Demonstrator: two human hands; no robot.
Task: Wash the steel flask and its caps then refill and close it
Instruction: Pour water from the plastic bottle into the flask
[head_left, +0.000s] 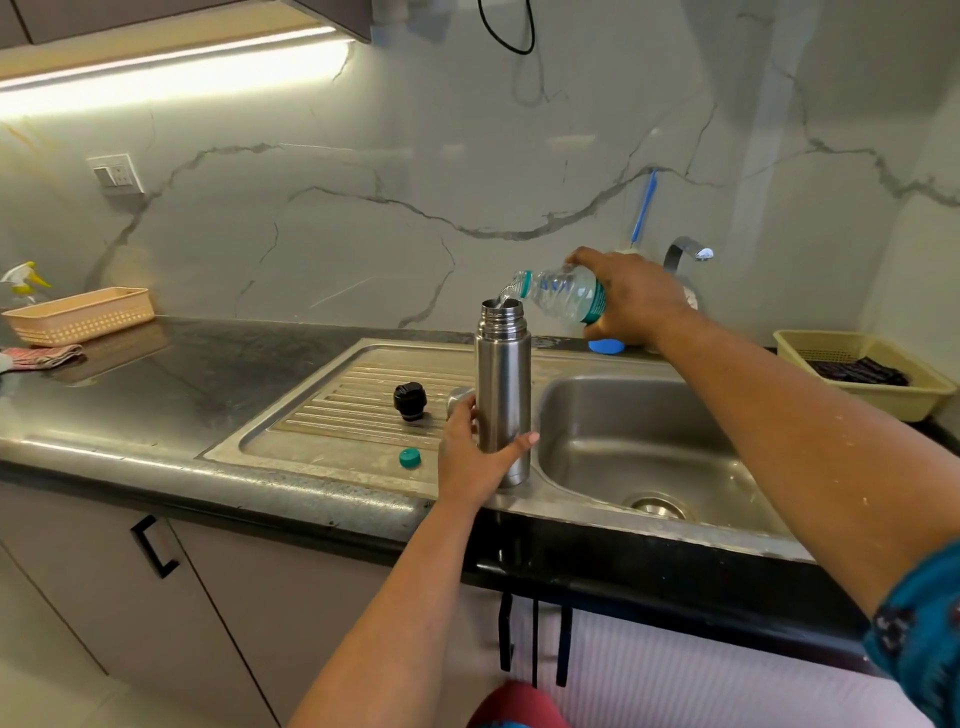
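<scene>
Here, nearest, the left hand (470, 457) has its fingers wrapped round the lower body of the brushed steel flask (503, 395), a tall open-mouthed cylinder standing upright on the ribbed steel drainboard (332, 395) beside the sink basin (649, 447). At its nine o'clock lie a teal bottle cap (410, 458) and, farther back, a black stopper (410, 401). At one o'clock the right hand (631, 299) grips a tilted clear plastic water bottle (563, 293), teal label unreadable, pouring into the flask. Beyond, on the dark worktop (156, 384), sits a peach basket (83, 315).
</scene>
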